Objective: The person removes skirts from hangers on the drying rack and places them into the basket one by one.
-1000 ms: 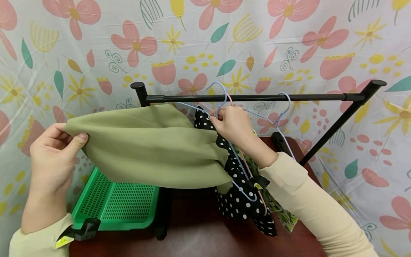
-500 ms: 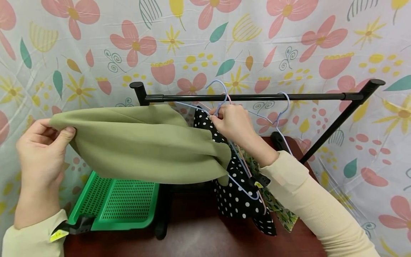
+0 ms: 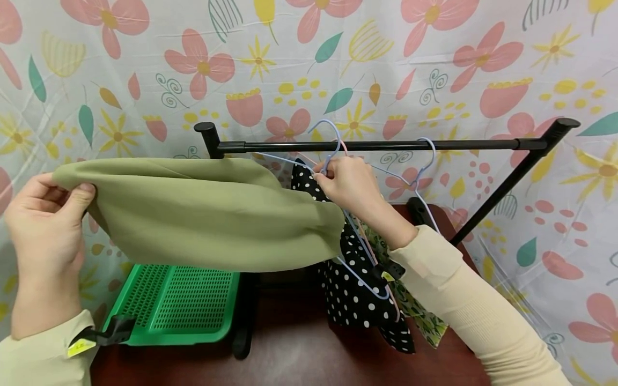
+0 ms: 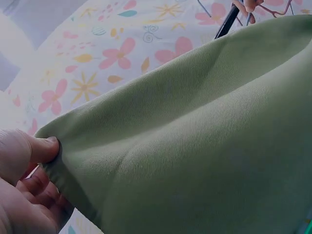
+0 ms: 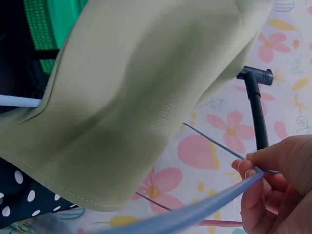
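An olive-green cloth (image 3: pixel 207 214) stretches sideways across the head view, its right part near a blue hanger (image 3: pixel 369 289). My left hand (image 3: pixel 45 230) pinches the cloth's far left end between thumb and fingers; the left wrist view shows the thumb (image 4: pixel 46 148) on its edge. With my right hand (image 3: pixel 352 185) I pinch the same hanger just below its hook, which is at the rack bar (image 3: pixel 386 146). One end of the hanger (image 5: pixel 19 101) shows beside the cloth in the right wrist view. Cloth hides much of the hanger.
Behind hang a black polka-dot garment (image 3: pixel 347 300), a pink hanger (image 3: pixel 397 308) and a leaf-patterned garment (image 3: pixel 429 327). Another blue hanger (image 3: pixel 431 155) hangs farther right. A green basket (image 3: pixel 193 305) stands left on the dark table (image 3: pixel 289 348). A floral curtain (image 3: pixel 376 53) backs everything.
My left hand has moved left and slightly up, drawing the cloth's end with it. The cloth's right edge has shifted a little left. My right hand stays at the hanger.
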{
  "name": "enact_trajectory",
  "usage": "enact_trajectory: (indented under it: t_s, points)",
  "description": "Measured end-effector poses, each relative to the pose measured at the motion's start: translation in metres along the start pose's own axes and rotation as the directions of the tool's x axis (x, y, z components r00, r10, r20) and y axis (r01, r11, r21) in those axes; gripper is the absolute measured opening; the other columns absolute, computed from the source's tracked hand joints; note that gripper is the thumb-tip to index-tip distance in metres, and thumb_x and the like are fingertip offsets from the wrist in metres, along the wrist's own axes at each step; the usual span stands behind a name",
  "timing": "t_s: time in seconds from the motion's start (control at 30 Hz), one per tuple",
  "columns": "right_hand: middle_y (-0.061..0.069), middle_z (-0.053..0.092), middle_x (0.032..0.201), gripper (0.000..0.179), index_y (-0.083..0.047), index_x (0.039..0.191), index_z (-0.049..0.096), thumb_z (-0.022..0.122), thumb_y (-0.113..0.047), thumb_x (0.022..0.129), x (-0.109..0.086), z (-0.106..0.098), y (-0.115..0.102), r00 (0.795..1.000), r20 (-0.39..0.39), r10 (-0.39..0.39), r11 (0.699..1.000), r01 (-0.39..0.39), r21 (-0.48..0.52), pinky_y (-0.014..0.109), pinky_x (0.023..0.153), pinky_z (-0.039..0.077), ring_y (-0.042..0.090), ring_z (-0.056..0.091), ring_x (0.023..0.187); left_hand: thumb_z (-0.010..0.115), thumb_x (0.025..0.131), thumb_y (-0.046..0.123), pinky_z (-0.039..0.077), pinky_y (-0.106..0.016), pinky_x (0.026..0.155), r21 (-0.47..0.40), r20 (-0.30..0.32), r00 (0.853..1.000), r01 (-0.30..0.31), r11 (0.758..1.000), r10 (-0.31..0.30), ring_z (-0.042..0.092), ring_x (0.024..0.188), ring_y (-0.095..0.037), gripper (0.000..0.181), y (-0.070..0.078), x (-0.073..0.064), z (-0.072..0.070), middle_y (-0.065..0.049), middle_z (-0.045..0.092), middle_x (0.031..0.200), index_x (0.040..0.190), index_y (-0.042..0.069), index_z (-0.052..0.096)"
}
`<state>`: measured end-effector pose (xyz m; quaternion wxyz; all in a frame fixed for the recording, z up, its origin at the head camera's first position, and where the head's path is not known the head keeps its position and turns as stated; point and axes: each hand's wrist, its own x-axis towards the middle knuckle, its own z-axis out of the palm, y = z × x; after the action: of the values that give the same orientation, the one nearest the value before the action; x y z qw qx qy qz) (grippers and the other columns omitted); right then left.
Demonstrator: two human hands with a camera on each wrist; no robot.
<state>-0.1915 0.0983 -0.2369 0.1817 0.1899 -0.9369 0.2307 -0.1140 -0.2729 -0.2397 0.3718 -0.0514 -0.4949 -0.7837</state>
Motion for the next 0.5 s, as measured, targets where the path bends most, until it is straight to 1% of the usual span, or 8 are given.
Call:
enact_trajectory:
  t_s: [0.07,0.13,0.23,0.3,0.33,0.4,0.47,0.5]
  points:
    - [-0.003,0.072,0.090,0.050,-0.016,0.041,0.041,0.061,-0.021,0.087,0.000,0.000,0.000,1.000,0.000,0.000,1.000,0.000,-0.004,0.023,0.040,0.013,0.010,0.018,0.038,0.072,0.068,-0.013,0.051,-0.021,0.062,-0.006,-0.013,1.000,-0.012,1.000,0.012,0.061,0.075,-0.022,0.031,-0.001,0.001,-0.001,-0.019,0.065,0.083,0.093,-0.021,0.056]
    - [-0.002,0.072,0.090,0.049,-0.016,0.041,0.043,0.061,-0.020,0.087,0.000,0.000,0.001,1.000,0.001,-0.001,1.000,0.001,-0.004,0.023,0.040,0.014,0.009,0.019,0.038,0.071,0.068,-0.015,0.052,-0.022,0.069,-0.012,-0.036,0.999,-0.015,1.000,0.014,0.061,0.076,-0.022,0.029,-0.001,0.003,-0.003,-0.018,0.065,0.082,0.092,-0.020,0.057]
    - [-0.002,0.072,0.090,0.048,-0.016,0.041,0.046,0.061,-0.020,0.087,0.000,0.000,0.002,1.000,-0.001,-0.002,1.000,0.002,-0.006,0.023,0.040,0.015,0.009,0.020,0.039,0.071,0.068,-0.014,0.050,-0.022,0.070,0.016,-0.063,0.998,-0.022,1.000,0.023,0.058,0.076,-0.021,0.026,-0.001,0.006,-0.005,-0.016,0.064,0.081,0.090,-0.018,0.058]
    - [-0.002,0.072,0.090,0.047,-0.016,0.041,0.047,0.061,-0.020,0.086,0.000,0.000,0.003,1.000,0.000,0.001,1.000,-0.001,-0.007,0.023,0.040,0.015,0.008,0.019,0.039,0.071,0.069,-0.014,0.050,-0.021,0.069,0.013,-0.080,0.997,-0.010,1.000,0.011,0.057,0.077,-0.020,0.025,-0.001,0.008,-0.007,-0.015,0.063,0.081,0.090,-0.015,0.058]
    - [-0.002,0.072,0.090,0.047,-0.016,0.042,0.048,0.062,-0.020,0.086,0.000,0.000,0.003,1.000,0.000,0.002,1.000,-0.002,-0.007,0.023,0.040,0.015,0.008,0.019,0.039,0.071,0.068,-0.014,0.050,-0.020,0.067,0.004,-0.091,0.996,0.000,1.000,0.000,0.057,0.076,-0.020,0.025,-0.001,0.009,-0.007,-0.015,0.063,0.081,0.090,-0.014,0.059]
    - [-0.002,0.072,0.089,0.046,-0.016,0.042,0.048,0.062,-0.020,0.086,0.000,-0.001,0.003,1.000,0.004,0.002,1.000,-0.002,-0.009,0.023,0.040,0.015,0.009,0.019,0.039,0.070,0.069,-0.015,0.045,-0.016,0.054,-0.017,-0.114,0.993,0.040,0.999,-0.041,0.055,0.069,-0.017,0.024,0.001,0.011,-0.009,-0.013,0.061,0.079,0.090,-0.011,0.059]
    - [-0.002,0.072,0.089,0.044,-0.015,0.043,0.052,0.061,-0.020,0.086,0.000,-0.001,0.003,1.000,0.008,-0.002,1.000,0.002,-0.005,0.023,0.040,0.015,0.009,0.019,0.038,0.068,0.071,-0.015,0.031,-0.015,0.040,-0.053,-0.128,0.988,0.074,0.996,-0.080,0.048,0.058,-0.015,0.024,0.002,0.013,-0.011,-0.012,0.060,0.078,0.092,-0.008,0.058]
    - [-0.002,0.072,0.089,0.043,-0.015,0.045,0.054,0.061,-0.020,0.087,0.000,-0.002,0.003,1.000,0.010,-0.005,1.000,0.005,0.000,0.023,0.040,0.015,0.009,0.019,0.038,0.067,0.073,-0.014,0.022,-0.016,0.037,-0.059,-0.137,0.985,0.097,0.993,-0.105,0.045,0.055,-0.014,0.023,0.004,0.014,-0.012,-0.011,0.059,0.078,0.092,-0.005,0.057]
